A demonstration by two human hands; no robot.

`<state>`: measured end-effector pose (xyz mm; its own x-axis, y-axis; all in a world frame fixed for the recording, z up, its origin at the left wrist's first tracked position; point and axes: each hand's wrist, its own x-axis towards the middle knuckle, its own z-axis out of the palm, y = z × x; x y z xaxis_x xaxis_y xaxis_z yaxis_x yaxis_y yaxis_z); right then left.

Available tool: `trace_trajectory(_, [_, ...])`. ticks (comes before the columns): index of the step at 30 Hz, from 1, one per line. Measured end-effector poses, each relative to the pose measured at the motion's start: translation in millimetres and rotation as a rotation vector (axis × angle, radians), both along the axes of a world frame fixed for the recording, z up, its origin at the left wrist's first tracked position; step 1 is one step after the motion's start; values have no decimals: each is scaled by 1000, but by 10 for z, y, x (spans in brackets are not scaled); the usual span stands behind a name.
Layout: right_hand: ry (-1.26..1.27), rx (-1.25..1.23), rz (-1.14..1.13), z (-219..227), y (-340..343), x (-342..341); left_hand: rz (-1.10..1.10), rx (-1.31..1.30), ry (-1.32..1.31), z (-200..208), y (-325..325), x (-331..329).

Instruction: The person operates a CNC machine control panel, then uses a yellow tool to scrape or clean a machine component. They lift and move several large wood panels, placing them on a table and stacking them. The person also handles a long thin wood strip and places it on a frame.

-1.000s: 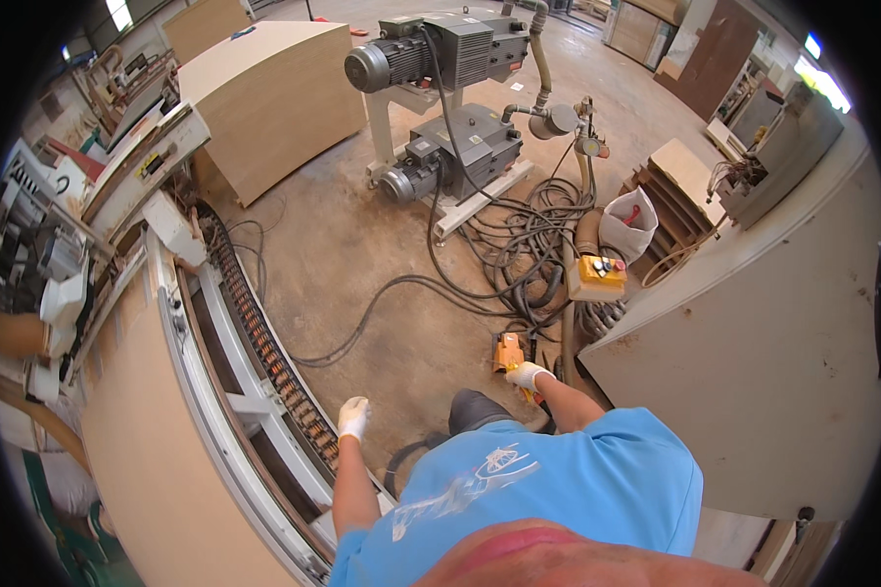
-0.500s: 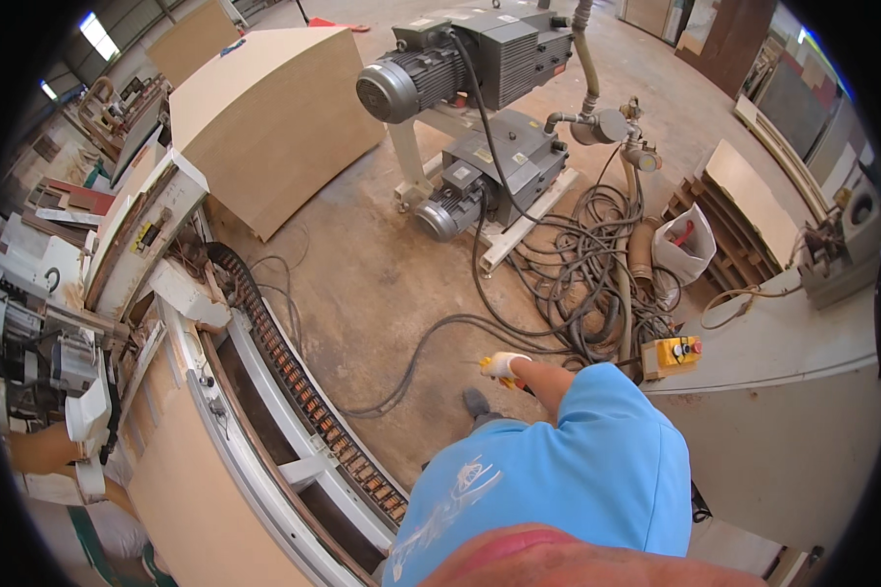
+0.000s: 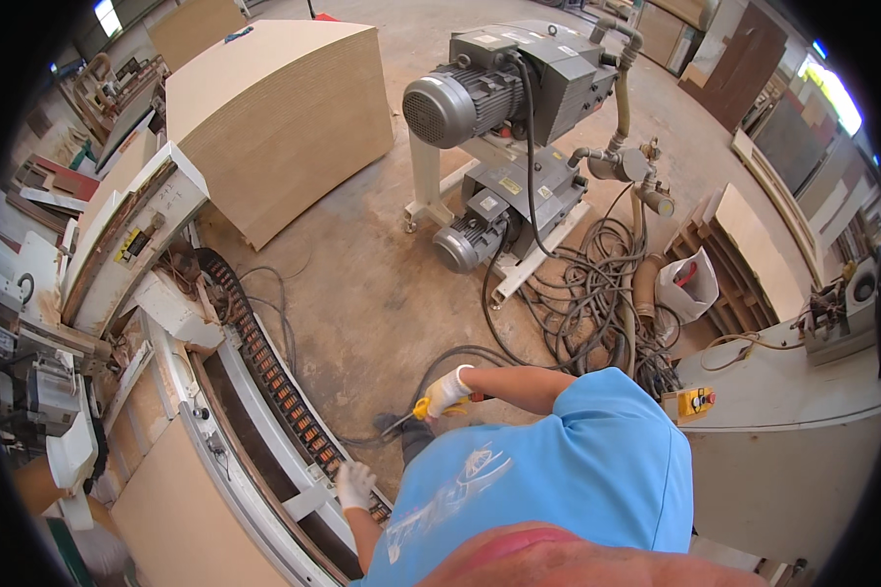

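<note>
My right hand (image 3: pixel 444 393), in a white glove with yellow fingers, is closed around a screwdriver-like tool (image 3: pixel 395 426). Its thin metal shaft points down to the left, and a bit of red and dark handle shows behind the fist. My left hand (image 3: pixel 354 484), gloved in white, is at the black cable chain (image 3: pixel 276 377) that runs along the side of the machine. Its fingers look loosely spread with nothing visible in them; whether they touch the chain I cannot tell.
Left of me runs the machine's grey metal frame (image 3: pixel 250 499). Ahead stand a stack of boards (image 3: pixel 294 127) and two grey motor-pump units (image 3: pixel 533 88). Tangled cables (image 3: pixel 597 284) lie on the floor, near a white sack (image 3: pixel 688 286). A yellow control box (image 3: pixel 696 401) sits at right.
My left hand has come into view at the cable chain. My right hand, with the tool, has moved left and nearer to me. The view has shifted a little.
</note>
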<state>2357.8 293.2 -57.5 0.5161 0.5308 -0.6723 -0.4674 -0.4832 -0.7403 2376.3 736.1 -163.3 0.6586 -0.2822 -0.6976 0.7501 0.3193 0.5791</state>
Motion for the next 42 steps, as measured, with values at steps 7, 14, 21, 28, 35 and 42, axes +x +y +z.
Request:
trace_trajectory(7, [-184, -25, -14, 663, 441, 1134, 143, -250, -187, 703, 11, 1917])
trace_trajectory(14, [-282, -175, -235, 1279, 757, 2154, 272, -19, -525, 1381, 126, 2878])
trace_trajectory(21, [-137, 103, -1125, 804, -415, 2998, 66, 405, -258, 630, 580, 2330])
trace_trajectory(28, [-1682, 225, -1667, 3750, -2679, 4598, -349, 1086, 293, -153, 1357, -272])
trace_trajectory(35, [-1197, 37, -263, 2212, -72, 6313, 93, 987, 630, -125, 166, -302])
trace_trajectory(42, [-1066, 21, 658, 260, 2048, 6528, 246, 912, 75, 1129, -1626, 1809])
